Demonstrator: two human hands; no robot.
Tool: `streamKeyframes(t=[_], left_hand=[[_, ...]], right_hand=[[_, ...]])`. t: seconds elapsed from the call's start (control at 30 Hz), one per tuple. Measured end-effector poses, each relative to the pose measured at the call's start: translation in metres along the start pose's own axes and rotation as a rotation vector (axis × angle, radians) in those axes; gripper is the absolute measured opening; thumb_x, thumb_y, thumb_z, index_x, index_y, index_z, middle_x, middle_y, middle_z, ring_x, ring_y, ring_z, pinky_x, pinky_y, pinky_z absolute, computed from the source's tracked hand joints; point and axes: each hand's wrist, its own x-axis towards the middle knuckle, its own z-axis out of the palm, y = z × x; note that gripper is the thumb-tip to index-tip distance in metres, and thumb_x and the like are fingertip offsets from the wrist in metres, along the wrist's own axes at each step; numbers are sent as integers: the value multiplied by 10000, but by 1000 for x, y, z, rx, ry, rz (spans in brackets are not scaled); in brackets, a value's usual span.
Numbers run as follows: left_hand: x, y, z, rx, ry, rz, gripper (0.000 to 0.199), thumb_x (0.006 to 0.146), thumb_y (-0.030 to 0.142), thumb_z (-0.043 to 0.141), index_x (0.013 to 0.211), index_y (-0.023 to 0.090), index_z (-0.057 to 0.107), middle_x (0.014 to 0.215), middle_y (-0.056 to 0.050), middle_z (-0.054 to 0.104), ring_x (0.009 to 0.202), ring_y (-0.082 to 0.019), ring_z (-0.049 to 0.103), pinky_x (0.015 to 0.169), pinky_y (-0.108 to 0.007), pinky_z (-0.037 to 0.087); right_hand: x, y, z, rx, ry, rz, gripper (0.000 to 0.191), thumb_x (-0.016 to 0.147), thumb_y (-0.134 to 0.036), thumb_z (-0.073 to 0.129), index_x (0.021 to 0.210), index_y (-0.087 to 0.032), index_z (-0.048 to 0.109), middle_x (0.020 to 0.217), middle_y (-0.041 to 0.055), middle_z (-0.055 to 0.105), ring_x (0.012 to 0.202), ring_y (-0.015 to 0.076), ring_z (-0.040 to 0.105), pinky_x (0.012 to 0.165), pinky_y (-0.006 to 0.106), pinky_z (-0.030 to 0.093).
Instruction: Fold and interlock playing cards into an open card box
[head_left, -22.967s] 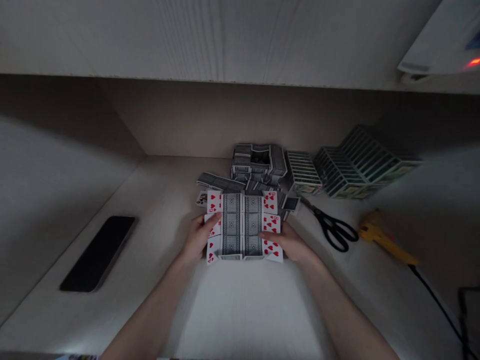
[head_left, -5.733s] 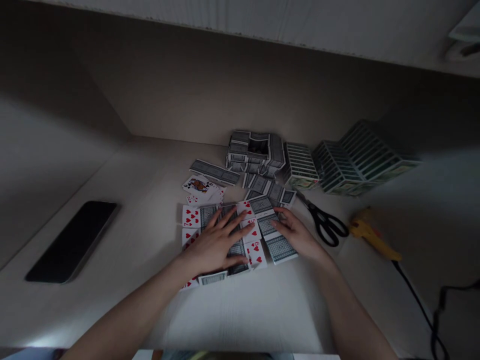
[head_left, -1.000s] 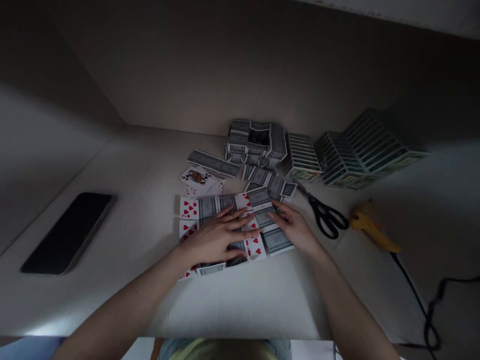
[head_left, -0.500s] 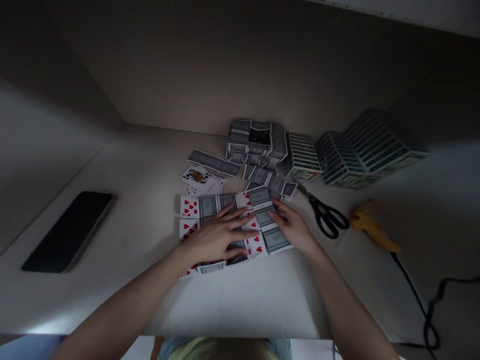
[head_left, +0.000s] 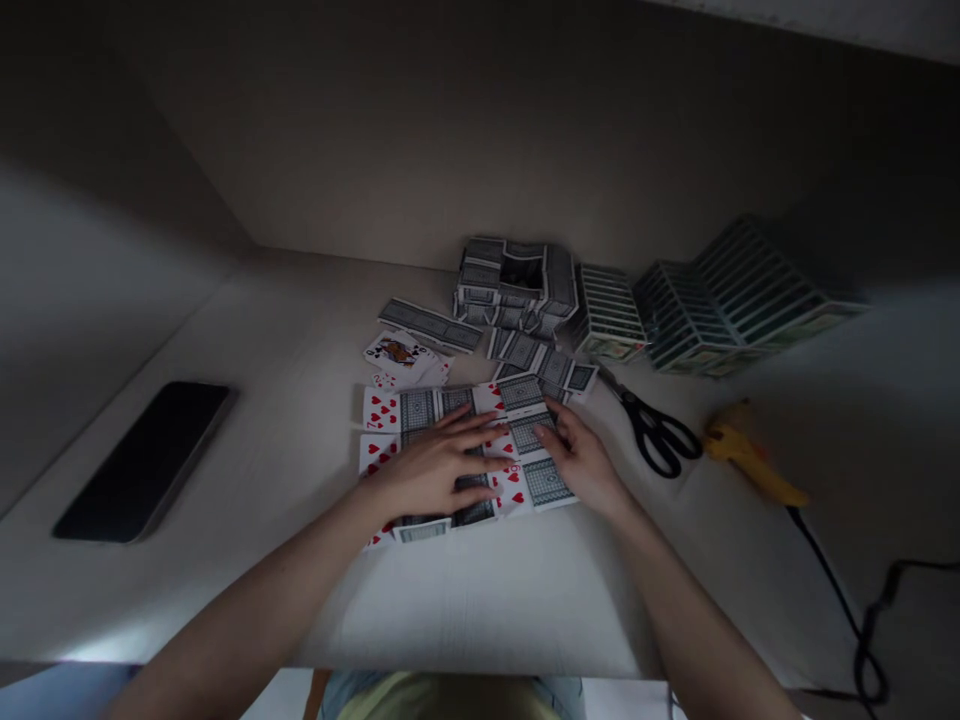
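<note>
Playing cards (head_left: 550, 482), some back up and some showing hearts, are joined into a flat sheet on the table. My left hand (head_left: 442, 468) lies on the middle of this sheet, fingers spread, holding nothing. At the right edge, my right hand (head_left: 589, 460) has its thumb on top of the right column of cards and its index finger along the border; its other fingers are hidden. That column tilts up slightly from the rest. Just behind lie loose face-up cards (head_left: 397, 352) with a queen on top, and a strip of cards (head_left: 430, 325).
A box-like model of cards (head_left: 517, 280) stands at the back, beside slatted card structures (head_left: 611, 310). Black-handled scissors (head_left: 660, 435) and a yellow glue gun (head_left: 754, 460) with a black cable (head_left: 825, 570) lie right. A phone (head_left: 146, 460) rests left.
The right column of cards has tilted slightly, its near corner shifting inward with my right hand. My left hand stays spread on the sheet. The whole view has shifted slightly.
</note>
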Motion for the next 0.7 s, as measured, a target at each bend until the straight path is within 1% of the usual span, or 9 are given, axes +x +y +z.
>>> streamKeyframes(t=[0.07, 0.23, 0.3, 0.37, 0.43, 0.5, 0.6, 0.7], left_hand=[[0, 0, 0, -7, 13, 6, 326, 806, 395, 476, 1106, 296, 558, 1312, -18, 425, 1268, -218, 278, 1058, -466, 187], [-1, 1, 1, -47, 57, 8, 309, 779, 363, 525, 1073, 283, 580, 1325, -33, 395, 1251, -234, 301, 1051, -479, 201], [-1, 2, 0, -88, 70, -23, 314, 767, 338, 546, 1072, 273, 580, 1336, -39, 369, 1239, -233, 315, 1040, -459, 243], [-2, 3, 0, -139, 85, -71, 328, 764, 299, 549, 1090, 263, 566, 1332, -45, 357, 1229, -221, 328, 1022, -411, 299], [-2, 4, 0, -177, 106, -114, 332, 765, 257, 539, 1097, 249, 554, 1307, -52, 369, 1216, -205, 343, 1007, -360, 334], [-1, 4, 1, -183, 129, -153, 293, 773, 231, 515, 1063, 230, 561, 1263, -57, 400, 1192, -194, 370, 999, -335, 348], [2, 4, 4, -103, 191, -281, 240, 807, 230, 451, 1019, 194, 557, 1177, -76, 455, 1119, -190, 438, 966, -338, 384], [5, 6, 7, 67, 229, -461, 325, 824, 272, 418, 1116, 151, 496, 1166, -110, 467, 1093, -231, 454, 945, -384, 394]], right_hand=[[-1, 0, 1, -30, 10, -7, 512, 770, -356, 499, 1239, -169, 410, 1068, 99, 617, 915, 200, 598, 751, 329, 484], [-2, -1, 3, -59, 15, -20, 526, 777, -374, 494, 1253, -177, 389, 1025, 90, 636, 788, 190, 628, 677, 317, 504], [-2, 0, 5, -42, 31, -37, 522, 777, -380, 494, 1248, -181, 389, 1036, 89, 632, 811, 192, 627, 687, 317, 506], [-3, 0, 8, -14, 43, -47, 522, 771, -383, 501, 1240, -182, 390, 1050, 90, 626, 863, 196, 617, 718, 320, 503], [-4, -1, 11, 32, 39, -43, 538, 758, -377, 521, 1238, -181, 378, 1043, 90, 627, 891, 197, 609, 745, 324, 499], [-5, -2, 12, 95, 12, -30, 571, 742, -362, 547, 1246, -181, 348, 1055, 91, 619, 911, 194, 603, 771, 328, 493], [-5, -4, 14, 180, -45, -10, 610, 732, -349, 561, 1261, -195, 300, 1103, 90, 595, 946, 188, 591, 810, 338, 480], [-3, -2, 14, 226, -74, -27, 594, 745, -344, 545, 1266, -215, 289, 1200, 91, 532, 1035, 189, 546, 871, 352, 446]])
